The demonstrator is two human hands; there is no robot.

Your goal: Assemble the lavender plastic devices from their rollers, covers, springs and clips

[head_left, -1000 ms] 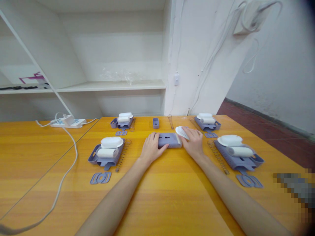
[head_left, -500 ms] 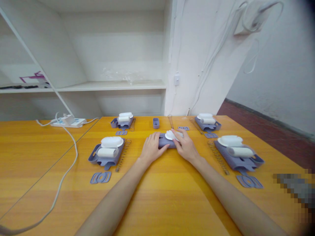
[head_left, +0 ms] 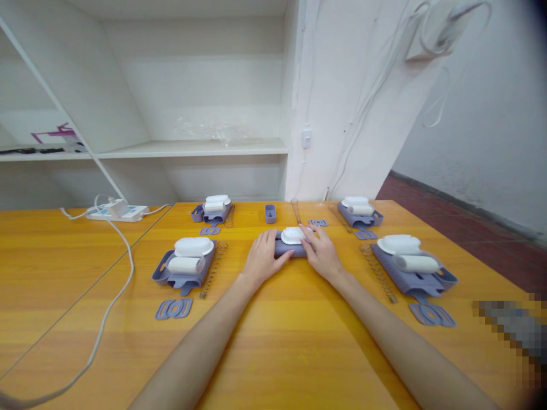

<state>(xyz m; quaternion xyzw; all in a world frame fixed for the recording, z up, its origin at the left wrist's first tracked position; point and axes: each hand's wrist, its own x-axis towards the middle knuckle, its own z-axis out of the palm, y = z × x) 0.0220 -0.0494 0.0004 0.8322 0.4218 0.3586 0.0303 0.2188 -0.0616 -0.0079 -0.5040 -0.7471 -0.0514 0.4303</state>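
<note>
Shifted left along the purple casing [head_left: 284,249] since the earlier frame: white oval piece [head_left: 291,234], resting on top. Both lie toward the bench's [head_left: 273,341] far edge, long axes roughly parallel to it. Left hand [head_left: 260,254], partly closed, clasps the casing's left end. Right hand [head_left: 323,254], fingers curled, touches the piece's right end; whether pinching, cannot tell.
</note>
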